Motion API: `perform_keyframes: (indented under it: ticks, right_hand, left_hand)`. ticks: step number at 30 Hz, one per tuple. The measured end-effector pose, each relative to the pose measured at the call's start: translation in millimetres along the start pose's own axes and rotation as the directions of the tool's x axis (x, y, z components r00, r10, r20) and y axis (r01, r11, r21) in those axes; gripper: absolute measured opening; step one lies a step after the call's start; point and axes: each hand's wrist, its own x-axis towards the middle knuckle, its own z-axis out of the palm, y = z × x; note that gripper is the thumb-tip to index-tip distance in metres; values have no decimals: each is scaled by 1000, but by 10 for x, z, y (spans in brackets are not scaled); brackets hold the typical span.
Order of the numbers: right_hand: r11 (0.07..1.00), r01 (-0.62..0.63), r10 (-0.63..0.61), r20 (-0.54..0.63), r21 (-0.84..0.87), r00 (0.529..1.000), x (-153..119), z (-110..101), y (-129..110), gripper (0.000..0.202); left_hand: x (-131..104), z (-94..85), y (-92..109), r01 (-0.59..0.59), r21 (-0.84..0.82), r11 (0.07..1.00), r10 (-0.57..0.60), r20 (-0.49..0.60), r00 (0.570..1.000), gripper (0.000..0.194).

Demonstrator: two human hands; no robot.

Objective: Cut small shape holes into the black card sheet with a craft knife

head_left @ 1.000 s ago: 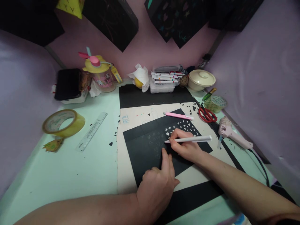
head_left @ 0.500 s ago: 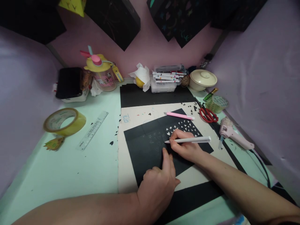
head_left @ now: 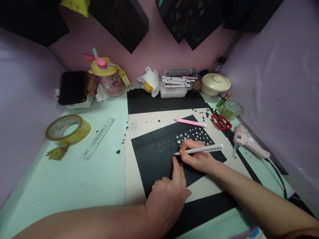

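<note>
My right hand (head_left: pixel 195 156) grips a white pen (head_left: pixel 209 148) close to its tip, which meets a sheet of black paper (head_left: pixel 147 162). Faint pale outlines show on the sheet to the left of the tip. Small cut-out hearts, stars and triangles dot its upper right part. With the index finger stretched out, my left hand (head_left: pixel 168 196) presses on the black paper just below the pen tip; its other fingers are partly curled and its thumb points out to the right. A pink craft knife (head_left: pixel 190 123) lies across the sheet's top edge.
White board (head_left: pixel 136 196) lies beneath the sheet. At left are a tape roll (head_left: pixel 84 131) and a ruler (head_left: pixel 99 137). Red-handled scissors (head_left: pixel 220 122) and a glue gun (head_left: pixel 249 142) lie at right. A drink bottle (head_left: pixel 109 78), markers (head_left: pixel 178 81) and a lidded bowl (head_left: pixel 215 84) line the back.
The pen tip has shifted slightly down and left, and the pen is tilted a little more. My left hand stays in nearly the same place.
</note>
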Motion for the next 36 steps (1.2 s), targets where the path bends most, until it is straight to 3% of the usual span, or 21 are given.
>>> perform_keyframes:
  ticks: [8, 18, 36]
  right_hand:
    - [1000, 20, -20, -18, -14, 1000, -8, 3, -4, 15]
    - [1000, 5, -5, 12, -25, 1000, 3, 9, -19, 15]
    - [1000, -1, 1, -37, -9, 999, 0, 8, -2, 17]
  left_hand:
    - [10, -22, -11, -13, -7, 1000, 14, 56, 998, 63]
    - [4, -7, -12, -3, 2, 1000, 2, 20, 1000, 67]
    - [2, -4, -7, -10, -6, 1000, 11, 19, 1000, 61]
